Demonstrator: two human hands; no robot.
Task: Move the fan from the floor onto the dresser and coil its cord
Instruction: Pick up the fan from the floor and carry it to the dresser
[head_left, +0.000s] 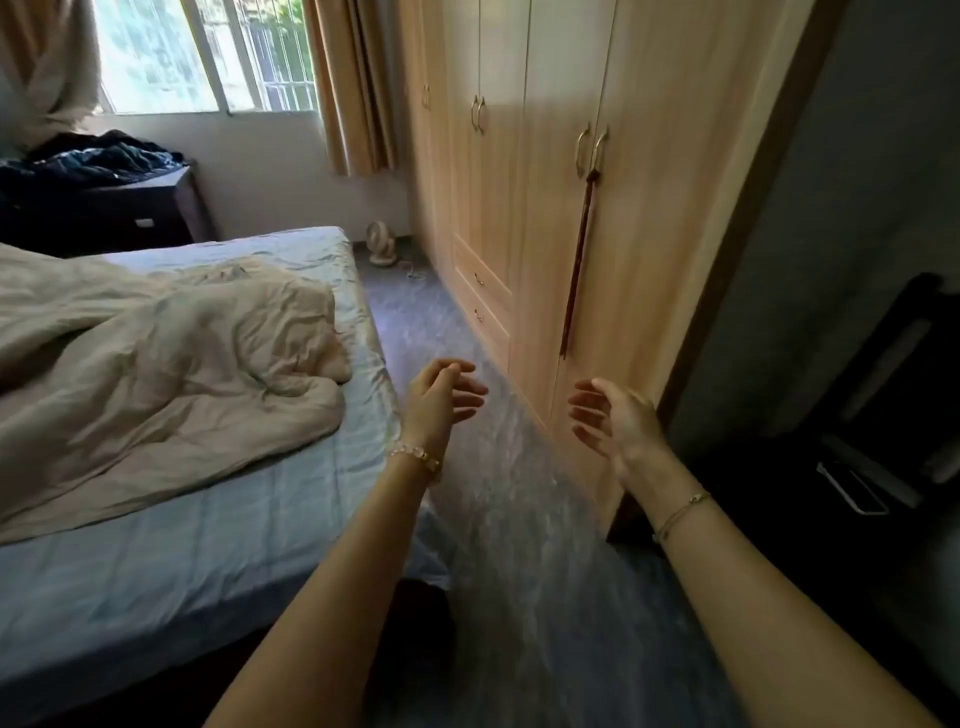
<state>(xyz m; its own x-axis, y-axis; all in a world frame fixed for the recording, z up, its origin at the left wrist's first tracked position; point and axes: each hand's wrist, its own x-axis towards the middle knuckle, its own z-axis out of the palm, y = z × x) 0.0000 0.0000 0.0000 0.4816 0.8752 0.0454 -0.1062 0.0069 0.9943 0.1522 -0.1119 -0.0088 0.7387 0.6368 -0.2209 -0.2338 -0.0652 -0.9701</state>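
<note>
A small cream fan (381, 244) stands upright on the floor at the far end of the room, under the curtain and beside the wardrobe. Its pale cord (411, 270) trails loosely on the floor to its right. A dark dresser (156, 210) stands under the window at the back left, with dark clothing heaped on top. My left hand (439, 397) and my right hand (613, 415) are held out in front of me above the floor, palms facing each other, fingers apart, holding nothing. Both are far from the fan.
A bed (208, 519) with a crumpled beige duvet fills the left side. A tall wooden wardrobe (545, 208) lines the right wall, leaving a narrow floor aisle (441, 332) between them. A dark chair (883, 395) sits at the right. Curtains frame the window.
</note>
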